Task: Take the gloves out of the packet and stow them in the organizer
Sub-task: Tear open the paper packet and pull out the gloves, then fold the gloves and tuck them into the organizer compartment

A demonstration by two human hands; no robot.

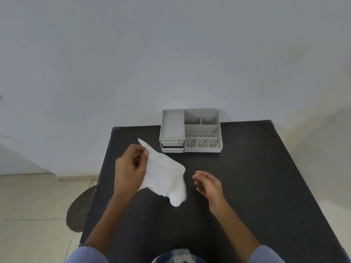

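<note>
Gloves (165, 175) hang white above the table's (256, 168) middle, pinched by the left hand (131, 168) while the right hand (208, 184) waits loosely spread; fold them compactly before reaching the far-edge organizer (190, 130).

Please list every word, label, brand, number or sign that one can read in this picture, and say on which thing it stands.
None can be read.
White packet held in the left hand: no print visible.
Grey organizer: no label, only hole patterns.
Black table: no marking.
</note>
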